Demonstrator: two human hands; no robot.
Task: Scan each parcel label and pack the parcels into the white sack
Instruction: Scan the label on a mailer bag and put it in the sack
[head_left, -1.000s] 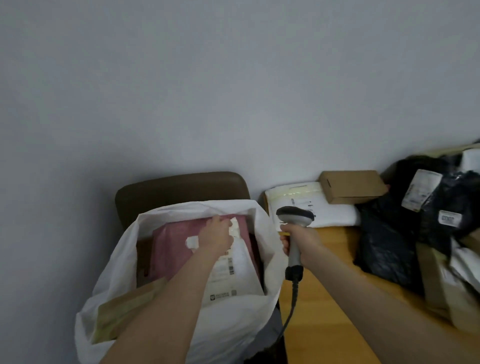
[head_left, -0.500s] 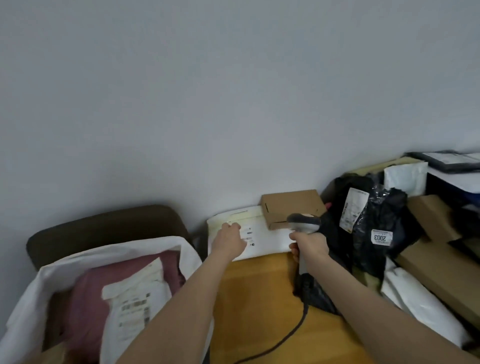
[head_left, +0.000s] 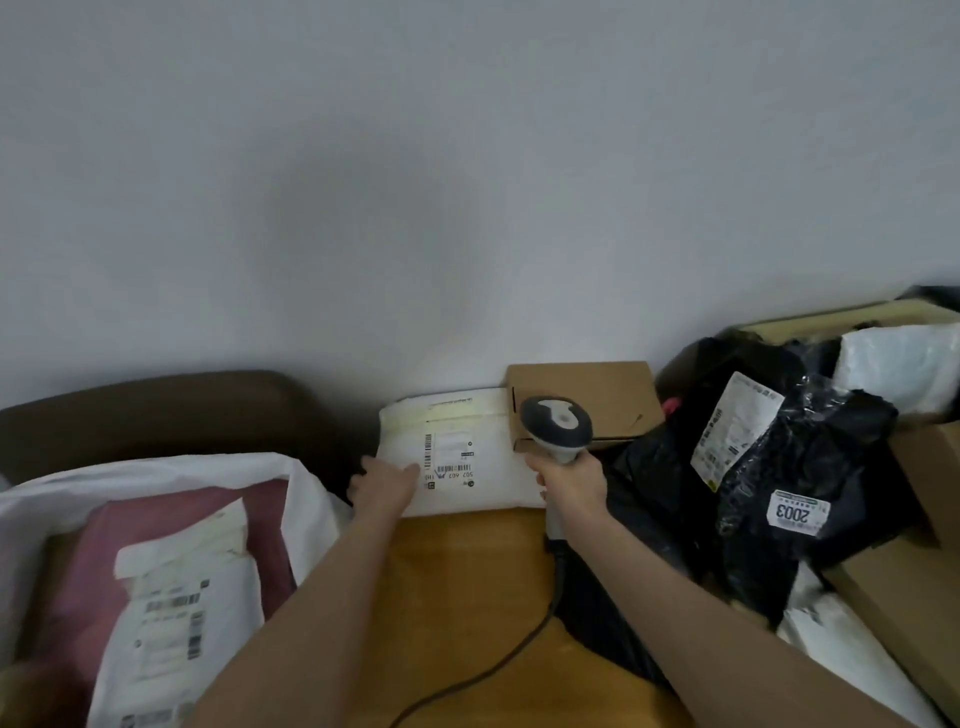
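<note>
the flat white padded mailer (head_left: 483, 483) lies at the far edge of the orange-brown wooden table (head_left: 457, 587), against the grey wall (head_left: 467, 208), with its printed label and barcodes facing up. the left hand (head_left: 387, 483) rests on the mailer's near left corner, fingers stretched fairly straight across the edge; whether the thumb hooks underneath cannot be told. the right hand (head_left: 571, 480) is wrapped round the handle of a grey handheld barcode scanner (head_left: 557, 426), whose head hangs over the mailer's right end and covers part of a small brown cardboard box (head_left: 613, 389) just behind. the scanner's black cable (head_left: 498, 665) trails back over the table. to the left the white plastic sack (head_left: 171, 467) stands open before a dark brown chair back (head_left: 156, 410), with a dusky pink poly parcel (head_left: 171, 525) bearing a white label inside it. on the right, crumpled black plastic bags (head_left: 831, 457), one tagged "2003", crowd against the right forearm, with larger cardboard boxes (head_left: 893, 597) beyond.
</note>
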